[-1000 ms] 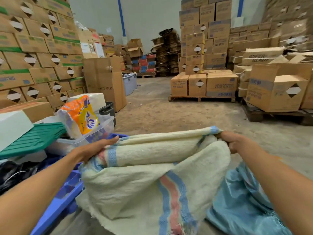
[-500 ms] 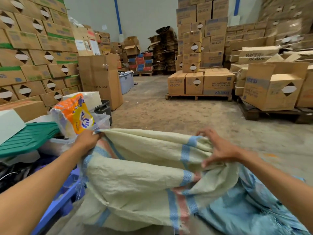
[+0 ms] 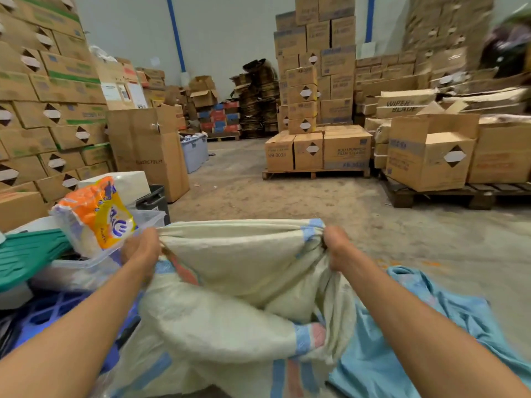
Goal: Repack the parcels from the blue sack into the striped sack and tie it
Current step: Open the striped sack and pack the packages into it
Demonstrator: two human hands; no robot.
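The striped sack [image 3: 238,282], cream woven with blue and red stripes, lies bulging in front of me. My left hand [image 3: 140,249] grips its top edge at the left corner. My right hand [image 3: 334,244] clenches the bunched top edge at the right corner, by a blue stripe. The edge is stretched taut between both fists. The blue sack [image 3: 408,334] lies crumpled and flat on the floor at the lower right, partly under the striped sack. Any parcels are hidden inside the fabric.
At my left stand a clear plastic tub [image 3: 86,265] with an orange-and-yellow packet [image 3: 94,216], a green lid [image 3: 26,254] and a blue crate [image 3: 57,311]. Cardboard boxes on pallets [image 3: 316,150] stand ahead and right. Bare concrete floor [image 3: 287,196] lies between.
My right hand went from flat on the sack's top to a fist on the right corner. Both hands have pulled the top edge up and taut.
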